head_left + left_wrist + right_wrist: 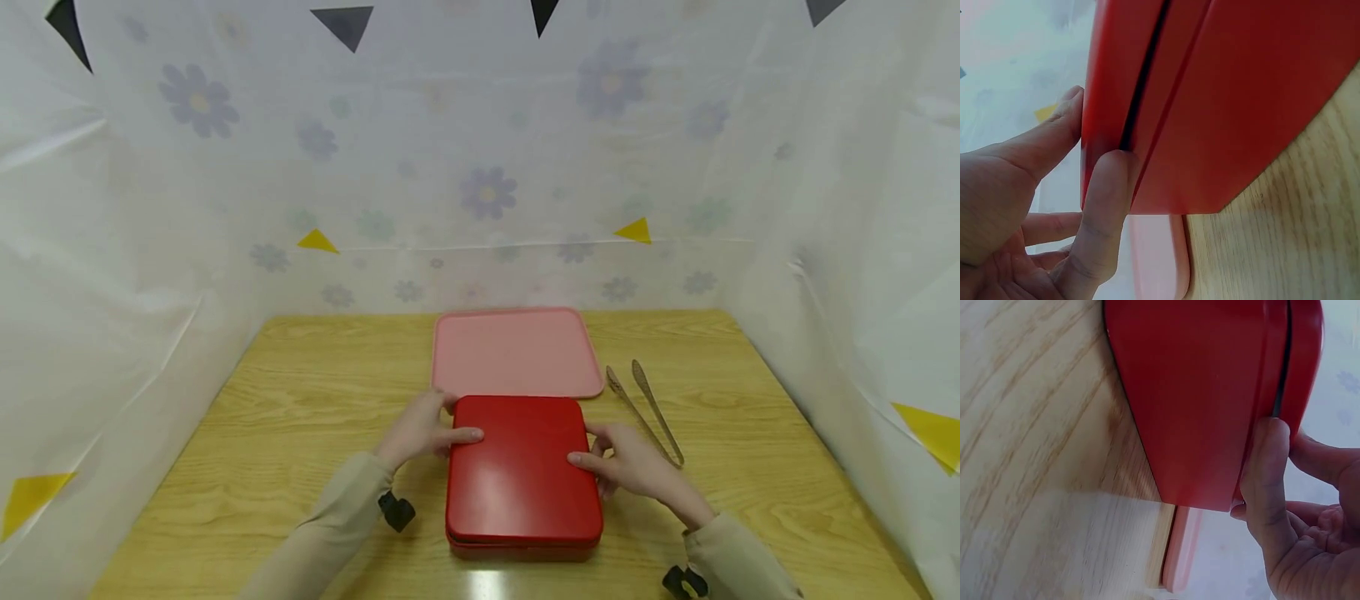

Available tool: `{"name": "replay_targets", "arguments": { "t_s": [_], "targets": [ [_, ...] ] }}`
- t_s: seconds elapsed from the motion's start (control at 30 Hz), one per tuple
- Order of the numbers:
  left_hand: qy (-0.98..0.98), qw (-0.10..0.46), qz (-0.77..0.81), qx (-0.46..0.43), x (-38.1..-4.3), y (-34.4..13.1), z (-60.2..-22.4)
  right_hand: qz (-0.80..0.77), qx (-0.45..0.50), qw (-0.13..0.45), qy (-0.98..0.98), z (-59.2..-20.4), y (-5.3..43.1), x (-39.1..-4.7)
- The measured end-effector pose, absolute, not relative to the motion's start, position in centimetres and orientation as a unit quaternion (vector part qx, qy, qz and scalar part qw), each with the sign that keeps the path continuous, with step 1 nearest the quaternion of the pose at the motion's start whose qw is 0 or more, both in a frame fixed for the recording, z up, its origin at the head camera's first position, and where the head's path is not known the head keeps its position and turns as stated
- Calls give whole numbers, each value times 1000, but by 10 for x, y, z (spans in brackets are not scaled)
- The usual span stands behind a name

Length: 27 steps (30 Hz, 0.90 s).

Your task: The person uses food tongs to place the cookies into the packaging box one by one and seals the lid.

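Observation:
A red rectangular tin box (pixel 523 552) stands on the table close to the person, its red lid (pixel 525 475) on top. Along both sides a narrow dark gap runs between lid and box, seen in the wrist views. The left hand (pixel 426 429) pinches the lid's left edge near the far corner, thumb on top and index finger (pixel 1105 187) at the seam. On the opposite edge, the right hand (pixel 633 460) grips the lid likewise, with its index finger (pixel 1265 462) against the seam. The box's inside is hidden.
Behind the box lies a pink tray (pixel 513 350), its near edge next to the lid's far edge. Brown tongs (pixel 654 408) lie spread on the wooden table (pixel 315 375), beyond the right hand. Whitish sheets with flowers and small flags (pixel 487 193) enclose the back and sides.

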<state>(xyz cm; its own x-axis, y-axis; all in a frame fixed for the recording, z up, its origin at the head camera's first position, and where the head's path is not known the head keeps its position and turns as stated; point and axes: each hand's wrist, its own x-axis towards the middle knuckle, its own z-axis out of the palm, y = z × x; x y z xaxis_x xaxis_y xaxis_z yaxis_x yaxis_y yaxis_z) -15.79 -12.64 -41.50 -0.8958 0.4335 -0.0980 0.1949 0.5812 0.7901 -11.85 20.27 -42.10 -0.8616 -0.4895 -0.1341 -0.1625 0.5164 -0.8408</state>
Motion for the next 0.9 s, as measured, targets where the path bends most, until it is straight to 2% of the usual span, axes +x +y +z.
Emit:
{"name": "replay_targets", "arguments": {
  "t_s": [0.3, 0.63, 0.77, 0.9],
  "targets": [
    [872, 148, 433, 173, -153, -127, -418, -450, -185, 176, 856, -422, 202, -115],
    [887, 128, 415, 159, -151, -123, -420, -444, -199, 171, 857, -425, 203, -114],
    [895, 108, 407, 145, -155, -121, -423, -439, -202, 166, 860, -426, 204, -124],
    [897, 73, 413, 140, -163, -119, -427, -425, -185, 137, 875, -429, 201, -146]
  ]
}}
